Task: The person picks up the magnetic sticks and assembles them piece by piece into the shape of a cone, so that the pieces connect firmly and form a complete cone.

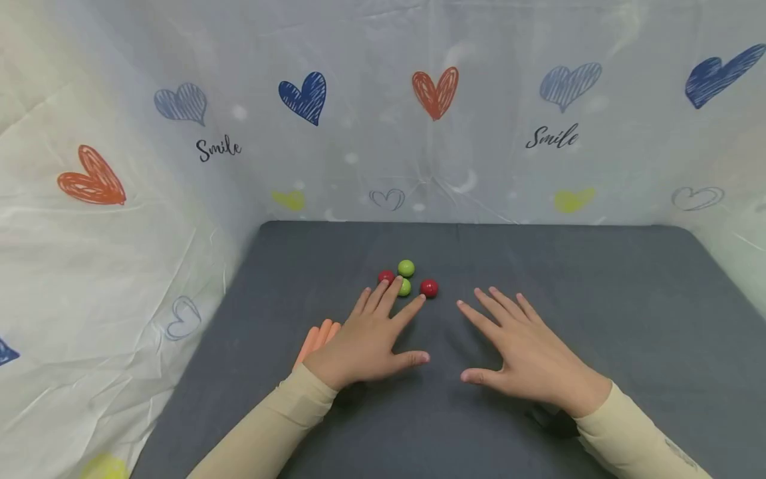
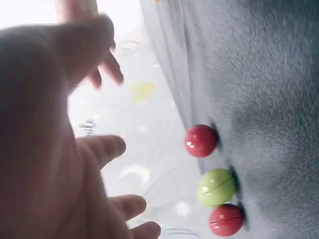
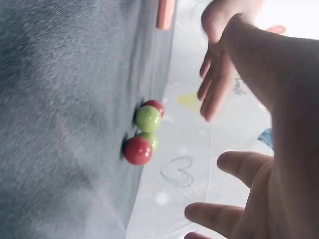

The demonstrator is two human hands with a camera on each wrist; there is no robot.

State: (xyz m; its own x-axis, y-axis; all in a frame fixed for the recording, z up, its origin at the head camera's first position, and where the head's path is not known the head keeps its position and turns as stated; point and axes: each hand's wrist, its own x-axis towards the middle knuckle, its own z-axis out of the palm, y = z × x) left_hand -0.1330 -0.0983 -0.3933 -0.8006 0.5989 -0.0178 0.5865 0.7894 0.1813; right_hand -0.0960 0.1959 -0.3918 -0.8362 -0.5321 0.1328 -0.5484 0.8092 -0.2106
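My left hand [image 1: 368,339] is spread palm-down above the table, its fingertips overlapping a cluster of small glossy balls in the head view. A red ball [image 1: 385,277] and a green ball [image 1: 404,287] are partly covered by those fingers. Behind them lies another green ball [image 1: 406,268], and a second red ball [image 1: 429,288] sits a little to the right. Both hands hold nothing. To the right, my right hand [image 1: 529,352] has its fingers splayed, with the thumb pointing inward. Several orange sticks [image 1: 317,338] lie partly hidden beneath the left wrist.
A dark grey cloth covers the table [image 1: 628,299]. White fabric [image 1: 371,153] printed with hearts and "Smile" hangs behind it and along the sides. A dark object [image 1: 556,422] shows under the right wrist.
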